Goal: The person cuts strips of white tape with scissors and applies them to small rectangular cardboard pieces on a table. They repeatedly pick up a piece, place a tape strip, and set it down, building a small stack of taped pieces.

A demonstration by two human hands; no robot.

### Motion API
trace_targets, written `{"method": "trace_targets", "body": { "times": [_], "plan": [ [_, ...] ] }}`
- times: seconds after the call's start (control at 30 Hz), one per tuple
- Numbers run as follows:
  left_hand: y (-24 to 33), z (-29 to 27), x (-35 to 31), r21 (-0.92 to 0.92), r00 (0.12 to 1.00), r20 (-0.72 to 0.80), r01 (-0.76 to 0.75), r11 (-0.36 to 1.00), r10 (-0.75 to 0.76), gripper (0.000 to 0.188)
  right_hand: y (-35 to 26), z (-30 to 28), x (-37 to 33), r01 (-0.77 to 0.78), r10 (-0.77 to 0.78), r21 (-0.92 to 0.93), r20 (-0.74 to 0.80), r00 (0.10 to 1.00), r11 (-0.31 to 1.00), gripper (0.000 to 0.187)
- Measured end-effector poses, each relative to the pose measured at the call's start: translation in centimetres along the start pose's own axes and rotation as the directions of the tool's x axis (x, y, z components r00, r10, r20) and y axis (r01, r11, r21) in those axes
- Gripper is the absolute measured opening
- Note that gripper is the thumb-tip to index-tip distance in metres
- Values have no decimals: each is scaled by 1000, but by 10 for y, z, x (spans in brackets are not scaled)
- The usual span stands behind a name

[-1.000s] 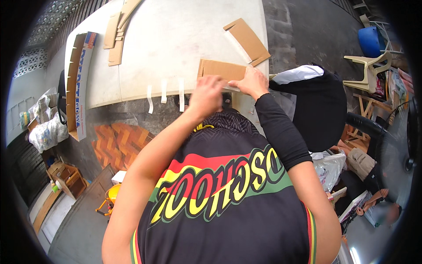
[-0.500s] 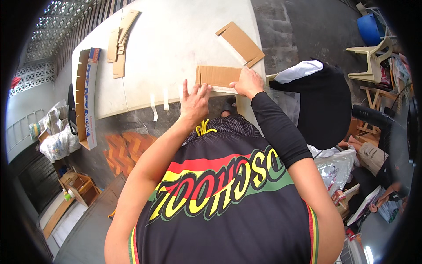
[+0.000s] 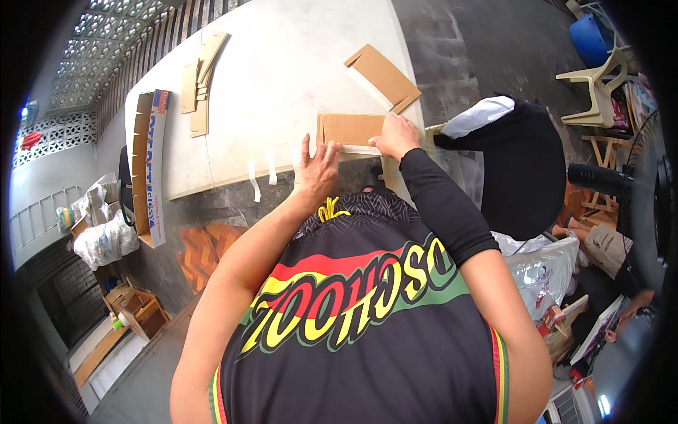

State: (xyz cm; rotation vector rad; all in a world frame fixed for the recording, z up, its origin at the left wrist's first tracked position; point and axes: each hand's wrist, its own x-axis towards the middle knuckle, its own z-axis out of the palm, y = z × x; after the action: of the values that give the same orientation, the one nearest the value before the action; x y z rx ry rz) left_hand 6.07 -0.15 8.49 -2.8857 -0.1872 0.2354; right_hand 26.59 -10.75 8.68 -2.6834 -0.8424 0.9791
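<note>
Think of a clock laid around the two hands, with 12 straight ahead. The left hand (image 3: 318,172) is closest to the body. Its grip is loose, with the fingers spread, and it isn't pinching anything. The fingertips are at the left part of the near edge of a flat brown cardboard piece (image 3: 349,130); I can't tell if they all touch it. The right hand (image 3: 400,134) has its grip closed on the right end of this piece, with the thumb at the near edge.

The piece lies on the white tabletop (image 3: 268,92), close to the near side. Its long way runs from 9 to 3 o'clock. From the left hand, it lies toward 1 o'clock; from the right hand, toward 9. The right hand is nearer to it. A thin white strip (image 3: 359,150) runs along its near edge.

Two white tapes (image 3: 272,168) hang off the table's edge, between 8 and 9. Another cardboard piece (image 3: 385,76) lies near 1, set at a slant. Farther away, a cardboard pile (image 3: 189,88) is at 10, a long box (image 3: 153,141) at 9, and a blue bin (image 3: 592,41) at 2.
</note>
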Motion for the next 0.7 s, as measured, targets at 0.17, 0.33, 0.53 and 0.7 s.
{"method": "trace_targets", "body": {
  "times": [0.17,0.33,0.53,0.7],
  "plan": [
    [-14,-22,-5,-49,985,129,122,991,-115,56,1,-4,-1,22,-22,22,18,1000,1000,58],
    [-47,-131,-19,-816,926,32,241,525,-376,41,6,6,-18,193,-198,-48,-297,934,980,66],
    [-71,-311,-76,-709,713,-681,-586,392,-167,19,8,21,-17,308,-365,-214,-327,872,927,67],
    [-82,-333,-86,-566,523,-824,-754,333,-215,19,28,7,13,299,-283,53,-206,937,953,49]
  ]
}}
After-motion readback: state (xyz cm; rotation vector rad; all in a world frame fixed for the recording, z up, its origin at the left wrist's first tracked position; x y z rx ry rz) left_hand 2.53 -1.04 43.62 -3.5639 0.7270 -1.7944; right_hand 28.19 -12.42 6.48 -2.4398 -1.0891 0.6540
